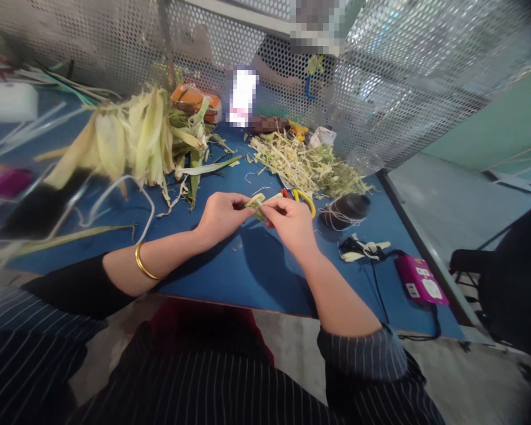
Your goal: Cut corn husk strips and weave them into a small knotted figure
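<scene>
Between my two hands, over the blue table (274, 277), is a small pale green piece of corn husk (257, 200). My left hand (223, 217) pinches it from the left with thumb and finger. From the right, my right hand (292, 223) closes on the same piece, its fingertips partly hiding it. Just behind my right hand lie scissors (308, 203) with yellow and red handles. A dark spool of thread (346, 211) lies to the right, pale thread loose around it. Beyond the hands spreads a heap of shredded husk (301, 159).
Large corn husks (133, 133) are piled at the back left near an orange packet (197, 100). A lit phone (242, 97) stands against the perforated metal screen (230, 35). At right are a black-and-cream bundle (363, 249) and a magenta power box (421, 280) with cables.
</scene>
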A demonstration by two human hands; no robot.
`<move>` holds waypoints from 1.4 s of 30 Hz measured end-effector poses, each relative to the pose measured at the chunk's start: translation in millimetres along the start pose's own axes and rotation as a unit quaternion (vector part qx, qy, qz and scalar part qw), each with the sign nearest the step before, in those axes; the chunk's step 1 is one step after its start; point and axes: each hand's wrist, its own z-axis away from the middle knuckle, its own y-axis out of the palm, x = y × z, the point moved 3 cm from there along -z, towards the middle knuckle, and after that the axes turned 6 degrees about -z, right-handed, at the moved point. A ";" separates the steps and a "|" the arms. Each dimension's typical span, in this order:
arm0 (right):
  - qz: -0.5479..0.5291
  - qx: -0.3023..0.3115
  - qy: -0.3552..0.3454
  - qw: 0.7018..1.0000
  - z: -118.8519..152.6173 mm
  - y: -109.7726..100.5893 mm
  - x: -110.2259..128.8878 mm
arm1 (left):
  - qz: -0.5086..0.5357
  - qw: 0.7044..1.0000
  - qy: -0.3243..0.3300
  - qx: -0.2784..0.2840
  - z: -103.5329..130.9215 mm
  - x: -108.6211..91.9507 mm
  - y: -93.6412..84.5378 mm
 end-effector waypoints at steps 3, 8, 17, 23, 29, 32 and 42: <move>-0.001 -0.012 0.017 1.000 -0.5 0.3 0.9 | -0.023 1.000 0.016 -0.005 1.3 -0.7 0.9; -0.053 -0.031 0.039 0.997 -1.3 -0.5 2.2 | -0.080 0.996 0.051 0.002 2.7 -0.4 3.4; -0.086 0.053 0.086 0.991 -2.8 -1.2 -2.4 | -0.155 0.974 0.140 0.085 3.3 -10.0 3.6; -0.049 -0.011 0.030 0.998 -5.0 -3.9 -1.4 | -0.096 0.976 0.090 0.172 2.9 -7.7 8.4; -0.001 -0.028 -0.068 0.997 -5.1 -0.4 4.8 | 0.020 0.933 0.092 0.348 3.1 -9.2 9.2; 0.023 -0.026 -0.079 0.996 -5.5 0.3 4.4 | 0.053 0.924 0.046 0.376 4.3 -12.1 7.2; 0.010 -0.014 -0.130 0.991 -5.5 1.3 9.0 | 0.047 0.946 -0.018 0.321 12.6 -6.6 21.0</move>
